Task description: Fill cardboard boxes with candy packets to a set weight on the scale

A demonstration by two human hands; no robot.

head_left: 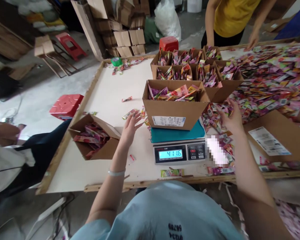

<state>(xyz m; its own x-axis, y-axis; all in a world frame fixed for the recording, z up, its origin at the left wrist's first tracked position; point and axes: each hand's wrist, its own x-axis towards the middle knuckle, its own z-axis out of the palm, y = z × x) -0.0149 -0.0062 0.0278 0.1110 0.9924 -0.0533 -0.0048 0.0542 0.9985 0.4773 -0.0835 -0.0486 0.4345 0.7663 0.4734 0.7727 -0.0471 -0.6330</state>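
Note:
A cardboard box full of colourful packets stands on the teal plate of a digital scale, whose display reads 411.6. My left hand is open with fingers spread, left of that box and above the white tabletop, apart from the box. On the other side, my right hand is open over the edge of the packet pile, its fingers apart and holding nothing I can see. An open box with packets in it sits tilted to the left of my left hand.
Several filled boxes stand behind the scale. A labelled carton lies at the right. Green tape is near the back left edge. Across the table, a person in yellow reaches to the packets; another person sits at the left.

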